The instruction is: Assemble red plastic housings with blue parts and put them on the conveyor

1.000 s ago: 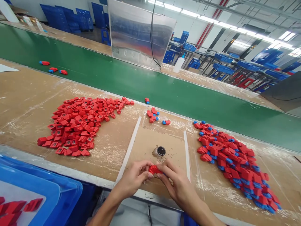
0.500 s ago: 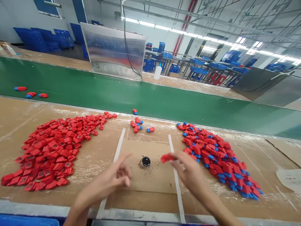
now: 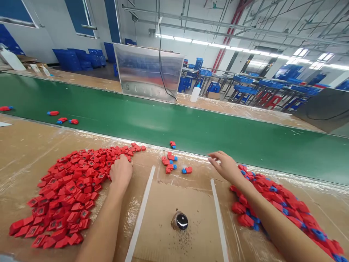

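Note:
My left hand (image 3: 121,170) reaches into the right edge of a heap of small red block-like pieces (image 3: 73,189), many with a dark square recess. Its fingers point down among the pieces and are mostly hidden. Over by the belt's near edge, my right hand (image 3: 225,166) hangs with fingers apart and nothing in them. Below and right of it lies a heap of red pieces with blue ends (image 3: 283,203). Between both arms, a round black-topped thing (image 3: 181,221) sits on a cardboard sheet (image 3: 152,233), with dark crumbs around it.
Several red-and-blue pieces (image 3: 169,162) lie near the green belt (image 3: 201,131), and more rest on the belt at left. White tape strips (image 3: 141,214) flank the cardboard. Beyond the belt stand a metal panel (image 3: 149,74) and a white bottle (image 3: 195,93).
My left hand has gone from beside the black-topped thing to the red heap. My right hand has let go of a red piece and moved towards the belt. The view has shifted.

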{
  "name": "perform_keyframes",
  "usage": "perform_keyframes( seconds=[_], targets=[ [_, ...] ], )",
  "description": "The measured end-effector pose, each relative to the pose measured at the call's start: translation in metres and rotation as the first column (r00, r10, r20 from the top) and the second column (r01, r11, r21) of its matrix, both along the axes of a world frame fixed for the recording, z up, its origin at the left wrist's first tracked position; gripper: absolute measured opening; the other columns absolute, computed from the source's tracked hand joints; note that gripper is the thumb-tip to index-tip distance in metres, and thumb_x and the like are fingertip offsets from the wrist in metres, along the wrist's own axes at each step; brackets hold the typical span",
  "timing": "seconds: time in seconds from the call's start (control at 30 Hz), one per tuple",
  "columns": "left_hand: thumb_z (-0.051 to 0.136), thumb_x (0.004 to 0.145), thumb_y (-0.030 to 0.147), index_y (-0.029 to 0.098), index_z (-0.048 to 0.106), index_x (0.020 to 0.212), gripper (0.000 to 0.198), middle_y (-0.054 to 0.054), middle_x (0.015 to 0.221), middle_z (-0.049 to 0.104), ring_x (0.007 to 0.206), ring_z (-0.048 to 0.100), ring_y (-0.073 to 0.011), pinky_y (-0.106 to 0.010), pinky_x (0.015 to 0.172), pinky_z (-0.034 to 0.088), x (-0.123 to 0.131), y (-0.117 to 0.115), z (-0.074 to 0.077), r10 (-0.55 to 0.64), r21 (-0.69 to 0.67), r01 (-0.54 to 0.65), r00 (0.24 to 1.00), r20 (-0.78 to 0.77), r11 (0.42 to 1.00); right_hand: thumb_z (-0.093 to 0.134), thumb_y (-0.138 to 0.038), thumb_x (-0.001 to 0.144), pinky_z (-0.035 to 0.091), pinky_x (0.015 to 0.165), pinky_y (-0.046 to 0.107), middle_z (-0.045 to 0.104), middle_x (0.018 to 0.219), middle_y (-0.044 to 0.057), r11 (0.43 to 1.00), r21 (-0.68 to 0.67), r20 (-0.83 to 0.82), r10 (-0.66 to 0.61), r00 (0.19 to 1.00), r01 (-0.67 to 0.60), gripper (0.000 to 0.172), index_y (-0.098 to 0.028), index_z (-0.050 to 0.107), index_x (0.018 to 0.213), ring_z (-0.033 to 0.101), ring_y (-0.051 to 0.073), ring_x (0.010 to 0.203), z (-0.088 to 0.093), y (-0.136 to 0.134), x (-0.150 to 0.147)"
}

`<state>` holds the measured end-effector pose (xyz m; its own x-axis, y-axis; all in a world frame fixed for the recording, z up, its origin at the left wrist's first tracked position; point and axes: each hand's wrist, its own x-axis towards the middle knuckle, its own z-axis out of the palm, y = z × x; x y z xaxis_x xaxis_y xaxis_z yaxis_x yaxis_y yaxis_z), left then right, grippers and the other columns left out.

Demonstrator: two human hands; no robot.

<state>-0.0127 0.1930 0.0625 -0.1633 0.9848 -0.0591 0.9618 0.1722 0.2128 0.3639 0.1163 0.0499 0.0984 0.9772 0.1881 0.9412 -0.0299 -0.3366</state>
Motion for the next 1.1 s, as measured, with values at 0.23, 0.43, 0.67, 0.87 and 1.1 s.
perform_keyframes(
  seconds=[0.23,0.43,0.67,0.87,1.1],
  targets=[
    [0.046,0.086,0.016,0.005,0.062,0.103,0.026,-0.027,0.098,0.068,0.094,0.066,-0.039,-0.043,0.075,0.048,-0.015,-0.02,-0.003,-0.024,-0.048,0.022,0.998,-0.052,0.999,0.054,-0.035,0.094,0.053,0.08,0.037,0.064,0.108,0.006,0.984,-0.177,-0.071,0.016,0.997,-0.029,0.025,-0.016,0.061,0.11,0.063,0.018,0.091,-0.038,0.142,-0.091],
    [0.05,0.086,0.018,0.013,0.067,0.093,0.019,-0.019,0.093,0.069,0.092,0.066,-0.0344,-0.039,0.074,0.047,-0.029,-0.036,-0.006,-0.04,-0.003,0.04,0.999,-0.018,0.999,0.059,-0.032,0.091,0.052,0.081,0.038,0.065,0.106,0.008,0.98,-0.199,-0.086,-0.039,0.996,0.021,0.023,-0.015,0.063,0.105,0.063,0.019,0.093,-0.038,0.138,-0.1],
    [0.055,0.083,0.015,0.014,0.066,0.084,0.011,-0.017,0.1,0.061,0.089,0.062,-0.0296,-0.038,0.077,0.045,-0.038,-0.072,-0.02,-0.137,0.131,0.12,0.981,0.135,0.984,0.059,-0.036,0.083,0.047,0.07,0.029,0.071,0.092,0.007,0.993,-0.097,-0.19,0.055,0.98,-0.074,0.019,-0.018,0.064,0.089,0.065,0.02,0.082,-0.013,0.037,-0.066],
    [0.057,0.082,0.018,0.017,0.067,0.088,0.012,-0.009,0.093,0.066,0.089,0.06,-0.0245,-0.037,0.085,0.045,-0.033,-0.094,-0.029,-0.27,0.2,0.199,0.853,0.446,0.959,0.055,-0.042,0.083,0.05,0.067,0.034,0.071,0.088,0.009,0.984,-0.021,-0.223,0.166,0.961,-0.175,0.03,-0.019,0.065,0.1,0.065,0.023,0.076,-0.018,-0.082,-0.053],
    [0.055,0.085,0.04,0.011,0.066,0.103,0.036,-0.01,0.092,0.072,0.08,0.067,-0.0197,-0.03,0.073,0.054,-0.019,-0.119,-0.038,-0.26,0.128,0.278,0.513,0.818,0.952,0.047,-0.041,0.091,0.052,0.077,0.035,0.067,0.103,0.008,0.992,-0.045,-0.225,0.104,0.969,-0.117,0.029,-0.023,0.066,0.105,0.066,0.024,0.091,-0.034,-0.157,-0.061]
  ],
)
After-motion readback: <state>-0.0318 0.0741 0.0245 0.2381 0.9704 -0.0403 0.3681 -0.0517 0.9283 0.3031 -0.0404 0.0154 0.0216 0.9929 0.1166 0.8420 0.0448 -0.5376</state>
